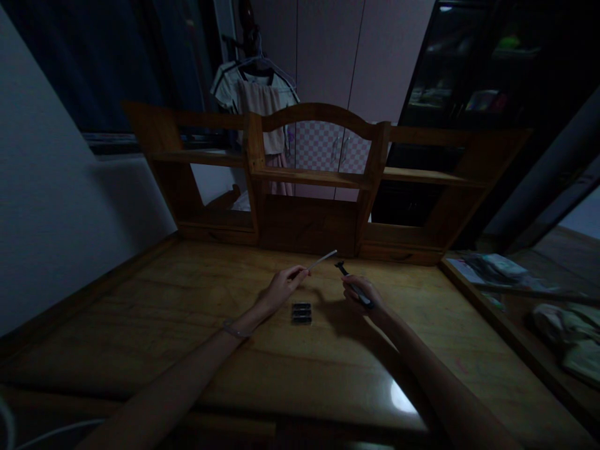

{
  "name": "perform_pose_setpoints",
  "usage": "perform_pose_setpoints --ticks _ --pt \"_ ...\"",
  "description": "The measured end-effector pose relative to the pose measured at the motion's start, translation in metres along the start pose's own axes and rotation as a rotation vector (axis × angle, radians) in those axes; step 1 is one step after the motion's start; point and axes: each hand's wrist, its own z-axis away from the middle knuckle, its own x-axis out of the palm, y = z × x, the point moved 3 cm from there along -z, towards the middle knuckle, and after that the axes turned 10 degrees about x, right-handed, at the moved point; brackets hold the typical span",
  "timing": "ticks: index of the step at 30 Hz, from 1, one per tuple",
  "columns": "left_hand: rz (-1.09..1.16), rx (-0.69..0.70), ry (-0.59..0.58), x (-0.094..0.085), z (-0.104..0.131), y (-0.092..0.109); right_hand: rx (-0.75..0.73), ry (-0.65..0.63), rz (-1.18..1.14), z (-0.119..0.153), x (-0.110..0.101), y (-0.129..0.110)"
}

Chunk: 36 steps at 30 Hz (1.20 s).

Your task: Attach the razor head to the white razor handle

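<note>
My left hand point(284, 288) is closed on one end of a thin, pale stick point(323, 257), which points up and to the right. In my right hand point(365, 292) is a dark razor-like handle point(360, 294) with a small head at its upper left end. The stick's tip and the handle's head are close together but apart. Between my wrists, a small pack of dark cartridge-like pieces point(301, 313) lies on the wooden desk point(210, 294).
A wooden shelf unit point(314, 178) stands along the desk's back edge. Clothes point(262, 94) hang behind it. Papers and bags point(501, 265) lie at the right, beyond the desk's raised edge. A white cable point(60, 430) shows at the lower left.
</note>
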Motion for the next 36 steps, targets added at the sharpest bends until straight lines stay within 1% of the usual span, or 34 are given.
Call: perform_pose_setpoints --ticks 2,6,12,15,19,22,24,27,29,31,34,36 --pt "-0.003 0.004 -0.016 0.001 0.0 0.0 0.008 0.044 0.044 0.001 0.001 0.001" --pt "-0.011 0.001 -0.061 0.004 0.0 0.002 0.017 0.044 0.063 0.005 0.006 0.0" --pt "0.002 -0.019 -0.082 0.003 -0.001 0.002 -0.007 -0.053 0.024 0.009 0.009 -0.003" --pt "0.013 -0.033 -0.094 0.003 -0.001 0.001 0.002 -0.104 -0.004 0.008 0.009 -0.002" --pt "0.022 -0.01 -0.087 0.003 -0.002 0.002 0.032 -0.189 -0.058 0.007 0.009 -0.001" --pt "0.011 -0.018 -0.094 0.004 0.0 0.0 0.024 -0.238 -0.107 0.01 0.009 -0.005" --pt "-0.001 -0.022 -0.12 0.006 0.001 -0.002 -0.006 -0.243 -0.138 0.014 0.009 -0.01" --pt "-0.008 -0.01 -0.15 0.008 0.003 -0.002 -0.05 -0.206 -0.163 0.021 0.007 -0.018" --pt "-0.007 -0.017 -0.135 0.008 0.003 -0.002 -0.062 -0.187 -0.162 0.022 0.005 -0.021" --pt "-0.005 -0.033 -0.091 0.005 0.002 -0.001 -0.05 -0.194 -0.148 0.021 0.004 -0.02" --pt "0.016 -0.05 -0.034 0.0 0.0 0.0 -0.002 -0.204 -0.089 0.014 0.005 -0.013" --pt "0.048 -0.061 -0.036 0.0 0.0 0.0 0.032 -0.196 -0.041 0.01 0.007 -0.007"
